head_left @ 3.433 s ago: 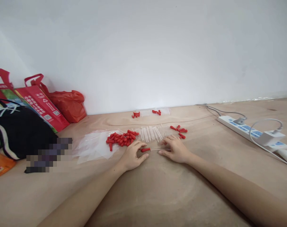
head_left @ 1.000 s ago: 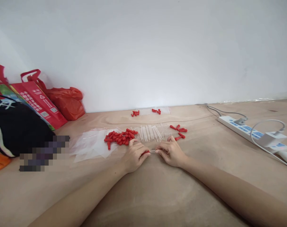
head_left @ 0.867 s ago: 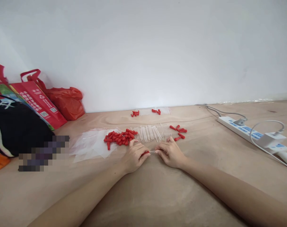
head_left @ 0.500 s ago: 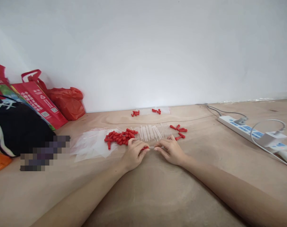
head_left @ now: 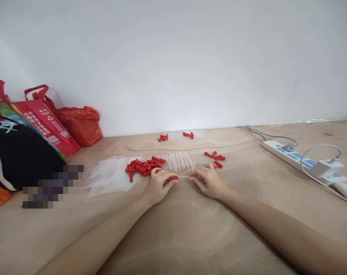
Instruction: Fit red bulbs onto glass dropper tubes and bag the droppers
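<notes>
My left hand (head_left: 159, 185) is closed on a red rubber bulb (head_left: 172, 178) near the middle of the table. A thin clear tube (head_left: 183, 177) runs from the bulb to my right hand (head_left: 208, 181), whose fingers pinch its other end. Just beyond my hands lies a row of clear tubes (head_left: 180, 161). A heap of red bulbs (head_left: 143, 167) sits left of the row, partly on clear plastic bags (head_left: 107, 175). Several more red bulbs (head_left: 218, 157) lie to the right of the row.
Farther back, red bulbs (head_left: 163, 138) and tubes rest by a small clear bag (head_left: 201, 134). A white power strip (head_left: 284, 153) with cables lies at right. Red bags (head_left: 81, 124) and a black bag (head_left: 27, 156) stand at left against the wall.
My hands have moved slightly apart, the left one a little to the left. More of the red bulb and of the clear tube shows between them.
</notes>
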A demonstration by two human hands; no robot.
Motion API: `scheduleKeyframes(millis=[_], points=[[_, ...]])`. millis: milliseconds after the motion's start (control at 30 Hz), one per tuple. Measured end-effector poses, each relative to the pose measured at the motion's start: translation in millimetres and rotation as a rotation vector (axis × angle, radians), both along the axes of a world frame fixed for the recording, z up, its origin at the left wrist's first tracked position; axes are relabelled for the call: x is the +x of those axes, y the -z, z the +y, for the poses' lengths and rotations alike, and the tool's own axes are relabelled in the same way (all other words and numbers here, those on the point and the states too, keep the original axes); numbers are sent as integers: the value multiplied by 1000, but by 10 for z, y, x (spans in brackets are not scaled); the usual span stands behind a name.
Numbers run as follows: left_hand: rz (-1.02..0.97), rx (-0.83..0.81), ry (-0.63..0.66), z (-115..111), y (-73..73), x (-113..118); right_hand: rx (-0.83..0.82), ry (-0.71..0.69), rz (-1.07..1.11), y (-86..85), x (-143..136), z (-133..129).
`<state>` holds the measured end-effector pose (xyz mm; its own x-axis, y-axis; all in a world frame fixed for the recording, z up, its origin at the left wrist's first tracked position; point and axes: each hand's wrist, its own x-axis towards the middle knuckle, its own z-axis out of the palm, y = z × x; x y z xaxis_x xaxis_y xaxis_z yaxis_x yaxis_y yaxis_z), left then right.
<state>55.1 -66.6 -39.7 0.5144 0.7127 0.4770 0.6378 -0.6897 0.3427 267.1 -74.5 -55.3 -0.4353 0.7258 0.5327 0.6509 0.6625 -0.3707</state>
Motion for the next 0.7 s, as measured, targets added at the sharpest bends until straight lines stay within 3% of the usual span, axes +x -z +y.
scheduleKeyframes(millis=[700], points=[[19,67,147,-72,-18,20,90,-58,-87,-9,-46,-73]])
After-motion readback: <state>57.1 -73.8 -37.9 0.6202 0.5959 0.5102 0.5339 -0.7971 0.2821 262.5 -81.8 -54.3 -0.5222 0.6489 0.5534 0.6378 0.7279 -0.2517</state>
